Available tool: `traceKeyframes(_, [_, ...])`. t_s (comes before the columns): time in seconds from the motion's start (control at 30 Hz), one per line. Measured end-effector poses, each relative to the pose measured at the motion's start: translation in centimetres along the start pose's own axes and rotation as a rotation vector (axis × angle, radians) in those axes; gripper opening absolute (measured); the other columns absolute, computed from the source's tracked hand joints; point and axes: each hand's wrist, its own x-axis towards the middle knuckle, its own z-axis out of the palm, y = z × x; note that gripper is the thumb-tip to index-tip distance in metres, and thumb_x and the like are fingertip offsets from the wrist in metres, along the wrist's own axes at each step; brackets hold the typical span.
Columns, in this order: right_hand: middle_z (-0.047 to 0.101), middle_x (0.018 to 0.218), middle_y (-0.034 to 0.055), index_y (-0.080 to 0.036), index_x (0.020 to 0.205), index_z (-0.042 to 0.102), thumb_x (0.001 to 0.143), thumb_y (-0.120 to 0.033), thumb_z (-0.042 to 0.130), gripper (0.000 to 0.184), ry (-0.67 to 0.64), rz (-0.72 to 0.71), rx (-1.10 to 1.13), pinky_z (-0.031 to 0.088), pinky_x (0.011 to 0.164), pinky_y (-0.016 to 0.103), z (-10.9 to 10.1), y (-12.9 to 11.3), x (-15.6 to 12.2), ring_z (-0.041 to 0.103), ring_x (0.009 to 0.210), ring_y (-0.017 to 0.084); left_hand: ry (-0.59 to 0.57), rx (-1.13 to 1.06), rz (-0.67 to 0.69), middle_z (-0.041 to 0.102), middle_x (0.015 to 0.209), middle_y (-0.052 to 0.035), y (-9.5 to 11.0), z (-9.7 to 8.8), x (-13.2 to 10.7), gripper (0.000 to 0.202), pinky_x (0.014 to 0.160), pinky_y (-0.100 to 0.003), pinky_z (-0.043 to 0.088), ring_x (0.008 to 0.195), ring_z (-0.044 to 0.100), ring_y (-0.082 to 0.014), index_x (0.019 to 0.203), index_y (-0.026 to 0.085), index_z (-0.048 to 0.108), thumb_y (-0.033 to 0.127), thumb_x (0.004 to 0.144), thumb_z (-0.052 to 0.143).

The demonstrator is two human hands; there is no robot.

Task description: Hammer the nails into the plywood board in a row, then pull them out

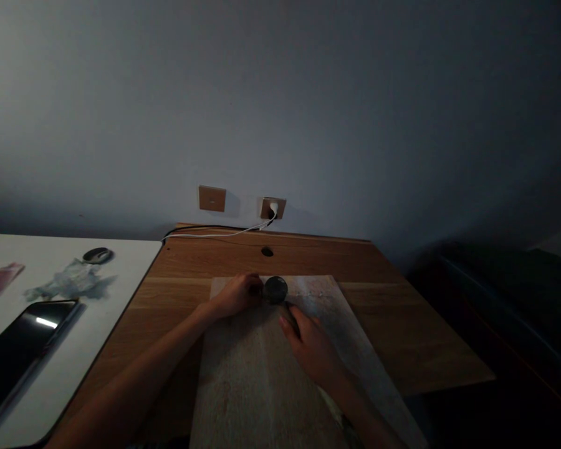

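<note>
A small dark round object (275,289) lies near the far edge of a pale cutting board (252,380) on a wooden table (402,324). My left hand (236,294) rests on the board with its fingers curled against the left side of the round object. My right hand (311,346) is closed around a thin dark tool whose tip points toward the round object. The dim light hides what the tool is.
A white table (107,299) stands at the left with a dark tablet (23,349), a crumpled plastic wrapper (68,282) and a small dark disc (97,254). Two wall sockets (212,198) hold a white plug (273,207) and cable. Dark furniture (509,305) is at the right.
</note>
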Motion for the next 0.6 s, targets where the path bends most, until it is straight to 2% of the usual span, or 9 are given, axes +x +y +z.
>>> traceKeyframes(0.17, [0.075, 0.095, 0.0136, -0.015, 0.124, 0.065, 0.101, -0.035, 0.042, 0.039, -0.022, 0.013, 0.018, 0.048, 0.075, 0.037, -0.1, 0.0, -0.1, 0.07, 0.09, 0.03, -0.008, 0.009, -0.001, 0.069, 0.088, -0.0042, 0.0, 0.0, 0.0, 0.012, 0.069, -0.026, 0.044, 0.076, 0.063, -0.0165, 0.083, 0.017, 0.072, 0.01, 0.075, 0.066])
traceKeyframes(0.37, [0.074, 0.1, 0.0147, -0.015, 0.125, 0.064, 0.1, -0.038, 0.041, 0.041, -0.003, 0.007, 0.032, 0.048, 0.079, 0.038, 0.1, 0.3, -0.2, 0.069, 0.093, 0.031, -0.015, 0.009, 0.0, 0.069, 0.09, -0.0047, 0.3, -0.3, -0.1, 0.014, 0.072, -0.026, 0.046, 0.08, 0.064, -0.0178, 0.087, 0.017, 0.073, 0.012, 0.076, 0.065])
traceKeyframes(0.5, [0.074, 0.088, 0.0108, -0.015, 0.118, 0.067, 0.1, -0.04, 0.041, 0.041, 0.008, 0.01, 0.067, 0.049, 0.073, 0.035, -0.7, 1.0, -0.7, 0.069, 0.083, 0.027, -0.038, 0.03, -0.044, 0.069, 0.093, -0.0044, 1.0, -0.5, -0.1, 0.018, 0.075, -0.027, 0.048, 0.082, 0.065, -0.0181, 0.089, 0.019, 0.074, 0.012, 0.076, 0.063])
traceKeyframes(0.6, [0.073, 0.079, 0.0081, -0.016, 0.115, 0.069, 0.098, -0.045, 0.043, 0.042, 0.073, 0.054, 0.115, 0.05, 0.068, 0.033, -1.5, 2.6, -1.7, 0.069, 0.076, 0.026, -0.043, 0.081, -0.055, 0.068, 0.097, -0.0049, 1.2, -0.5, -0.1, 0.017, 0.077, -0.027, 0.049, 0.084, 0.065, -0.0187, 0.092, 0.02, 0.073, 0.015, 0.078, 0.063])
